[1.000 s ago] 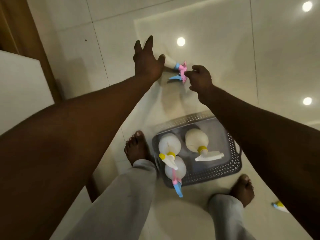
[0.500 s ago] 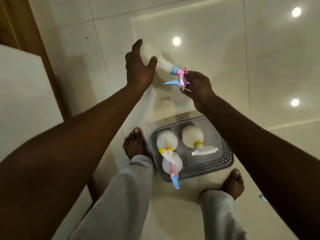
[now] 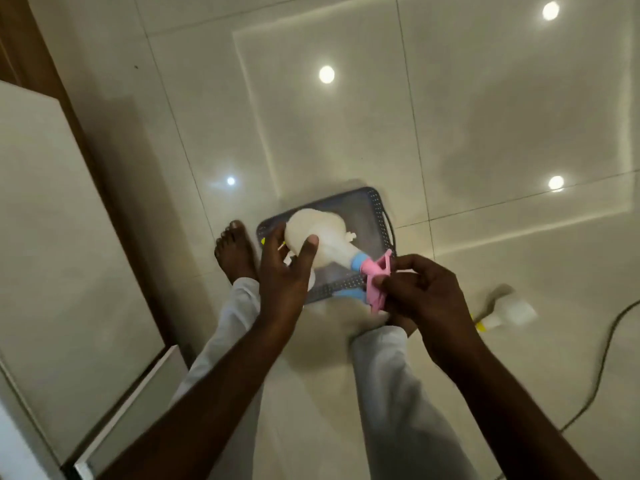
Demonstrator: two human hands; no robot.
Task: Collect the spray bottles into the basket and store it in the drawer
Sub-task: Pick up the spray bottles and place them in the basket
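A white spray bottle [image 3: 320,237] with a blue collar and a pink trigger head is held sideways over the grey perforated basket [image 3: 375,209] on the floor. My left hand [image 3: 285,271] cups its round body. My right hand [image 3: 420,289] pinches the pink trigger head. The bottle and my hands hide most of the bottles inside the basket; only small bits of white and yellow show at its left side. Another white spray bottle [image 3: 509,311] with a yellow collar lies on the floor to the right.
My bare left foot [image 3: 233,252] stands left of the basket, and my legs in light trousers are below it. A white cabinet panel [image 3: 62,237] with a wooden frame lines the left side. A dark cable [image 3: 602,358] runs along the glossy floor tiles at the right.
Both hands have brought the pink-headed bottle from out in front back toward me, over the basket. The view has tilted, and the floor bottle at the right has come into sight.
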